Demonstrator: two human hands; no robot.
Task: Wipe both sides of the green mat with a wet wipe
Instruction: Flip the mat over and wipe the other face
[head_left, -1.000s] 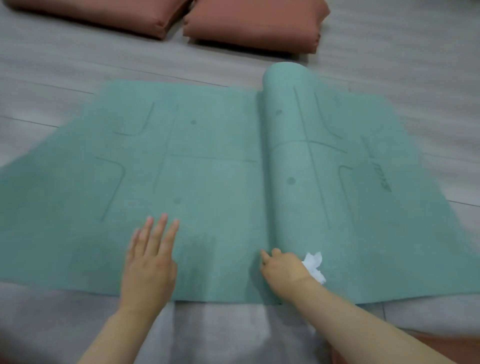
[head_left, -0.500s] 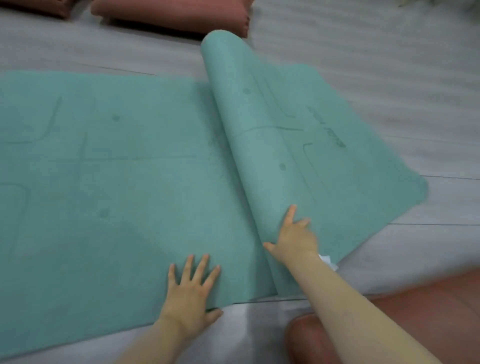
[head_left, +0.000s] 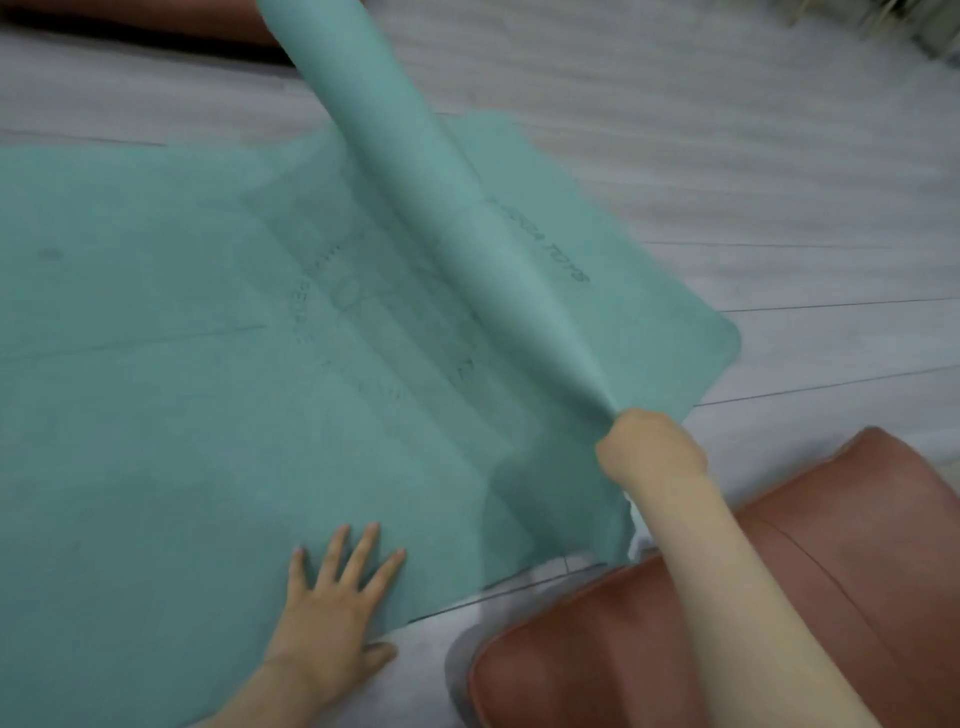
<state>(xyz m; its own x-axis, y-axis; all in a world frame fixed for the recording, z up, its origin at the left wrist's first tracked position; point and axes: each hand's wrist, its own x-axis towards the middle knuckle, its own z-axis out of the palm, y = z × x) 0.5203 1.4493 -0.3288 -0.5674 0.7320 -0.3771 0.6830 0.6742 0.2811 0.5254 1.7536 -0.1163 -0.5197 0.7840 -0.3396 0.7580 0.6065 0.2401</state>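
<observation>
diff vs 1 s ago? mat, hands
The right hand, which rested at the fold's near end, has taken hold of the green mat there and is lifting the fold. The camera view swung right. The left hand stays flat on the mat's near edge. A little white still shows below the right wrist.
</observation>
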